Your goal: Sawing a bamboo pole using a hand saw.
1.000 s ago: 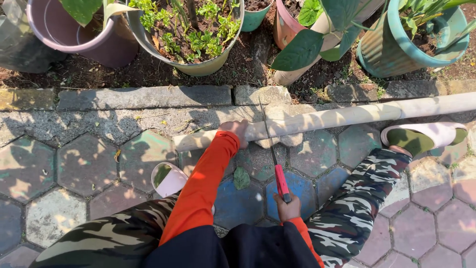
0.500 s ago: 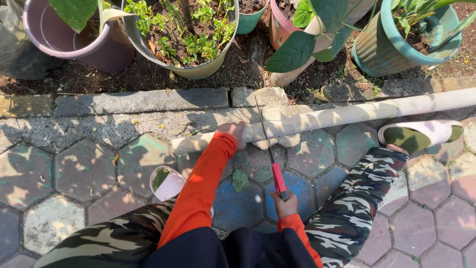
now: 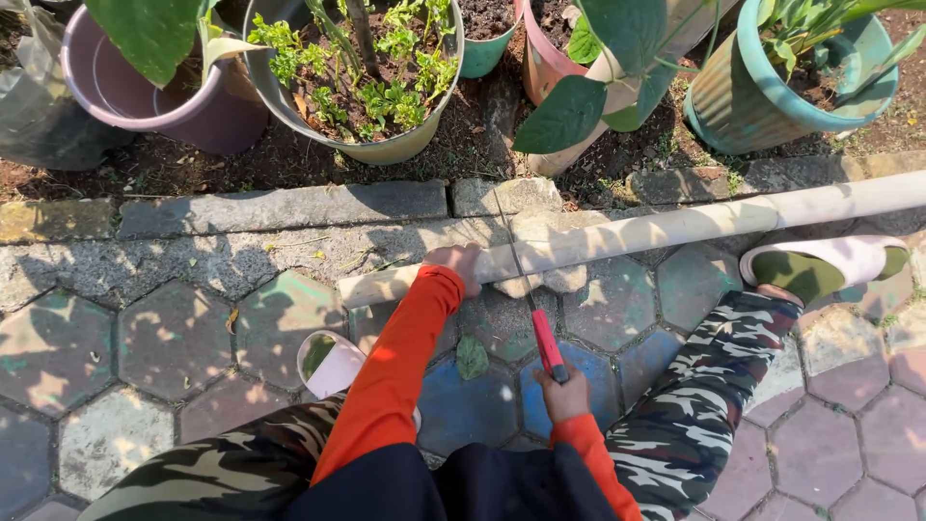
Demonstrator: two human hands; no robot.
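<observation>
A long pale bamboo pole lies across the hexagonal paving, resting on a stone. My left hand, in an orange sleeve, presses down on the pole near its left end. My right hand grips the red handle of a hand saw, whose thin blade runs up and crosses the pole just right of my left hand. I am squatting, with camouflage trousers at both sides.
Several plant pots stand in the soil bed behind a stone kerb: a purple pot, a grey pot with small green plants, a teal pot. My sandalled feet rest on the paving.
The saw handle and my right hand have shifted slightly back toward my body. The pole and my left hand stay in place; the camera moved a little.
</observation>
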